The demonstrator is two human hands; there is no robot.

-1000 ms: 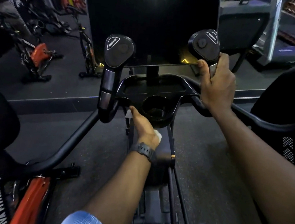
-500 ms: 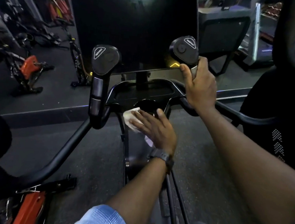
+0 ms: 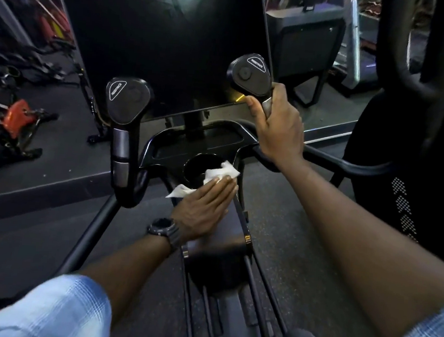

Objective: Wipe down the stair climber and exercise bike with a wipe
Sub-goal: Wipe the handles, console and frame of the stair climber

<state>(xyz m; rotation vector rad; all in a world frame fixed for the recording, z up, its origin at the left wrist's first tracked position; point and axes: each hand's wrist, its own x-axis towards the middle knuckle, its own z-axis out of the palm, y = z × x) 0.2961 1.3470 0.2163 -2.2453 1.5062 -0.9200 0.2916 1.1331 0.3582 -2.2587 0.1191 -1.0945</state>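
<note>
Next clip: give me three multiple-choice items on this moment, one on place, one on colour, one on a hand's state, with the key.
1. Where does the wipe lie?
A. at the cup holder's rim
B. on the floor
C. on the screen

2. What colour is the wipe?
A. blue
B. white
C. orange

3. What is the right hand doing?
A. hanging free
B. pressing the wipe
C. gripping the right handle

Key: 1 A, the left hand presses it flat there; 2 B, it shows white against the black console; 3 C, its fingers curl round the stem below the handle's head.

The left hand [image 3: 207, 209] has slid the wipe [image 3: 219, 174] rightward — onto the cup holder [image 3: 193, 166] rim's right side.
</note>
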